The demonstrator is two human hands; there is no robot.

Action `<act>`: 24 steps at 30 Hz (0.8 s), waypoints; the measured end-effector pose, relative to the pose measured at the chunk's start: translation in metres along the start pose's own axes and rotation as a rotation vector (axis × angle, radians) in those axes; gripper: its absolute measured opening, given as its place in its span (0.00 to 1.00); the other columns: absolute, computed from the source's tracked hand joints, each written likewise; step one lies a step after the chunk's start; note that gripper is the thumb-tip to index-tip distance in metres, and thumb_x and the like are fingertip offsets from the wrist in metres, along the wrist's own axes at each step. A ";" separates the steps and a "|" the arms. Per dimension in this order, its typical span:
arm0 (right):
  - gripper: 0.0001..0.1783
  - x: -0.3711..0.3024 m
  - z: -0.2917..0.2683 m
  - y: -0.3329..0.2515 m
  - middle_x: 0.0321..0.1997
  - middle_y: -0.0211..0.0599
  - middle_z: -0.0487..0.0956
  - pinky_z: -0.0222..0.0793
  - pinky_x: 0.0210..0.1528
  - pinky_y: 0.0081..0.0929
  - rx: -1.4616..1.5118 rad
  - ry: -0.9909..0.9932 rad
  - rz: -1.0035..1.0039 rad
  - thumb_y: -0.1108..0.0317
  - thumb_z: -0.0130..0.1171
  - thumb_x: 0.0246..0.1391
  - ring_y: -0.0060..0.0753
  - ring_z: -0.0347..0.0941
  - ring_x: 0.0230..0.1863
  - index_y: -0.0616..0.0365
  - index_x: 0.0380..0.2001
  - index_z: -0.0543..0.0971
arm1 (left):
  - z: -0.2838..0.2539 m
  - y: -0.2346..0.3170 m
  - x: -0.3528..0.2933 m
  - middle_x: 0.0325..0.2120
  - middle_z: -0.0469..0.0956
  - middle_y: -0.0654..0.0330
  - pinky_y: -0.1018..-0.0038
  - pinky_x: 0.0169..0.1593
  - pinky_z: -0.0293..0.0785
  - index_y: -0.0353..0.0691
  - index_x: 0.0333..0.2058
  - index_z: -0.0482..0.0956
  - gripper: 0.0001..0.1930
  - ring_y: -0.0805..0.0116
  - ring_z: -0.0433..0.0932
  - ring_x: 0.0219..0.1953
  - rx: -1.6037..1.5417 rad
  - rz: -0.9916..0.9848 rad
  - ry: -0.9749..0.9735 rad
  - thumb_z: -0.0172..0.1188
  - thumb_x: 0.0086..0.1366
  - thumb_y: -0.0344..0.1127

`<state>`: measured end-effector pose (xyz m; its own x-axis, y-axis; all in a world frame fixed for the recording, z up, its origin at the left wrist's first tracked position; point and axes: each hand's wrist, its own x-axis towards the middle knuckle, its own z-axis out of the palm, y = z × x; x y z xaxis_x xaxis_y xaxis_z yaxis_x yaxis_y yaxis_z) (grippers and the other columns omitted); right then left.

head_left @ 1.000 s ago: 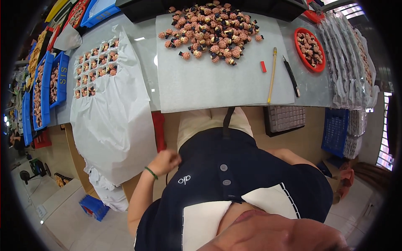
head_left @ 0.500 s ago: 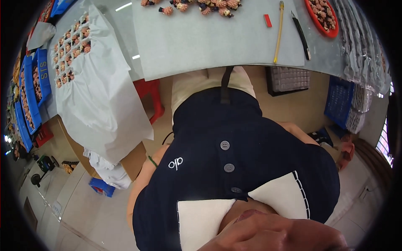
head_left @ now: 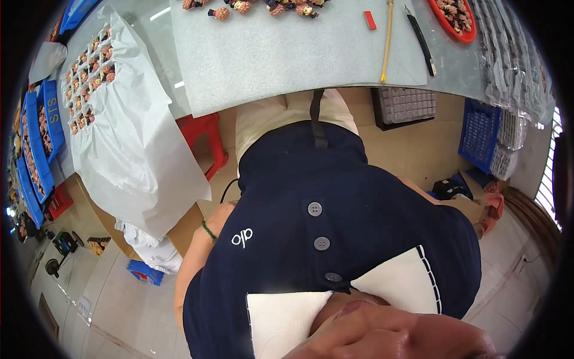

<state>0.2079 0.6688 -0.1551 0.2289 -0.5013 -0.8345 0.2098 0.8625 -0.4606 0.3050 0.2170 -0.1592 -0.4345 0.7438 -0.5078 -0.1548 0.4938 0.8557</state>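
My left hand [head_left: 221,213] shows in part at my left hip, past a green bracelet on the wrist. Its fingers are hidden behind my dark shirt. On the other side only part of my right forearm shows, and that hand is out of sight. Several small pink-and-dark figurines [head_left: 220,12] lie at the far part of a white foam sheet [head_left: 269,66]. Towards its right lie a small red block [head_left: 370,20], a thin yellow stick [head_left: 387,48] and a black pen-like tool [head_left: 422,45]. Neither hand is seen touching any of these.
A red bowl [head_left: 473,30] of figurines stands at the far right, beside stacked clear plastic trays [head_left: 508,66]. At left, white sheeting [head_left: 128,143] drapes over a gridded tray of figurines [head_left: 89,84]. Blue bins [head_left: 48,119] stand farther left. A red stool [head_left: 206,143] is under the table.
The view has shifted, so the table things sit slightly higher and farther left. More of my left wrist and hand shows at my hip. The figurines and tools keep their places on the sheet.
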 end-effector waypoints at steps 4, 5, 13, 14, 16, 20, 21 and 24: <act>0.15 -0.021 -0.007 0.000 0.25 0.39 0.76 0.64 0.30 0.25 0.006 0.005 -0.024 0.69 0.59 0.34 0.27 0.72 0.29 0.64 0.30 0.76 | -0.023 0.031 0.002 0.26 0.74 0.48 0.66 0.34 0.69 0.34 0.35 0.71 0.12 0.53 0.74 0.32 -0.001 -0.007 -0.013 0.51 0.49 0.31; 0.15 -0.030 -0.010 -0.001 0.24 0.39 0.76 0.64 0.30 0.25 0.010 0.023 -0.029 0.70 0.59 0.34 0.26 0.72 0.29 0.64 0.30 0.76 | -0.029 0.043 0.005 0.26 0.74 0.48 0.67 0.34 0.69 0.34 0.35 0.71 0.12 0.54 0.74 0.31 -0.012 -0.014 -0.018 0.51 0.50 0.31; 0.12 -0.184 -0.077 -0.080 0.24 0.36 0.78 0.67 0.29 0.18 -0.124 0.728 -0.250 0.68 0.62 0.39 0.20 0.72 0.24 0.61 0.30 0.79 | -0.049 0.132 -0.008 0.24 0.73 0.52 0.70 0.32 0.68 0.34 0.37 0.69 0.13 0.61 0.74 0.27 -0.145 -0.099 -0.017 0.51 0.51 0.30; 0.12 -0.197 -0.083 -0.090 0.25 0.36 0.78 0.66 0.28 0.18 -0.067 1.053 -0.400 0.68 0.62 0.40 0.20 0.71 0.24 0.62 0.31 0.78 | -0.053 0.133 -0.001 0.24 0.73 0.52 0.71 0.32 0.68 0.35 0.37 0.68 0.13 0.61 0.74 0.27 -0.171 -0.100 -0.015 0.51 0.51 0.30; 0.13 -0.203 -0.107 -0.108 0.28 0.36 0.77 0.65 0.29 0.20 -0.043 1.583 -0.431 0.68 0.60 0.43 0.23 0.71 0.26 0.62 0.34 0.77 | -0.086 0.154 -0.009 0.23 0.68 0.60 0.77 0.33 0.65 0.36 0.38 0.65 0.10 0.73 0.68 0.26 -0.385 -0.265 0.134 0.47 0.55 0.27; 0.16 -0.183 -0.153 -0.123 0.28 0.38 0.75 0.65 0.33 0.24 -0.622 2.057 -0.289 0.67 0.60 0.43 0.33 0.70 0.28 0.62 0.37 0.75 | -0.148 0.204 0.004 0.24 0.63 0.64 0.81 0.37 0.62 0.34 0.36 0.62 0.04 0.76 0.64 0.30 -0.463 0.222 0.624 0.40 0.63 0.25; 0.17 -0.177 -0.155 -0.123 0.29 0.40 0.73 0.65 0.34 0.26 -0.575 1.992 -0.262 0.66 0.60 0.43 0.35 0.70 0.30 0.62 0.38 0.75 | -0.159 0.203 0.016 0.27 0.68 0.60 0.80 0.38 0.65 0.33 0.39 0.63 0.06 0.75 0.68 0.32 -0.619 0.379 0.690 0.41 0.64 0.27; 0.17 -0.167 -0.151 -0.140 0.30 0.43 0.72 0.64 0.35 0.28 -0.491 1.889 -0.215 0.67 0.56 0.47 0.38 0.70 0.33 0.62 0.41 0.73 | -0.181 0.208 0.040 0.37 0.71 0.54 0.78 0.37 0.69 0.33 0.42 0.64 0.10 0.70 0.73 0.33 -0.889 0.404 0.768 0.43 0.64 0.31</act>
<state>-0.0036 0.6422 0.0025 -0.9677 -0.1661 0.1899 -0.2228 0.9158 -0.3342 0.0952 0.2675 0.0162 -0.9512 0.1670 -0.2595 -0.3063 -0.4087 0.8597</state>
